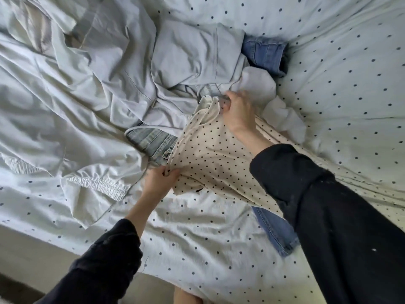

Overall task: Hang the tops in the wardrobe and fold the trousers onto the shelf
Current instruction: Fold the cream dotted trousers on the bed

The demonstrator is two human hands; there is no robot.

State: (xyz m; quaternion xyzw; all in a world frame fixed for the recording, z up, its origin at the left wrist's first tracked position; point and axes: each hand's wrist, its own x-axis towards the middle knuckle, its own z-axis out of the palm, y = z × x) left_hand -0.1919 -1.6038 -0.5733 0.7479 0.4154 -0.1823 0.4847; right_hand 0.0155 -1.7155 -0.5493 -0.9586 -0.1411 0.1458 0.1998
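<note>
- Cream cloth with small dark dots: that is the top I have hold of, lying half lifted in the middle of the bed, which wears a pale sheet with bigger dark spots.
- My left hand pinches the near edge of the top, thumb and fingers curled round a fold of the cloth.
- My right hand grips the far end of the top, at what looks like the neckline, fingers closed over the bunched cloth.
- The top is stretched between my two hands, and its far side runs under my right sleeve.
- Pale washed jeans lie just left of the top, touching it, their waistband partly tucked under its edge.
- Darker blue jeans stick out from beneath the top on the near side, half hidden by my right sleeve.
- Another piece of blue denim lies beyond the top; I cannot tell whether it belongs to the same pair.
- A white garment is crumpled just beyond my right hand, against the far end of the top.
- A light grey-blue garment is heaped beyond and left of the top.
- A rumpled pale duvet fills the bed well left of the top.
- My left sleeve is dark, like the right one.
</note>
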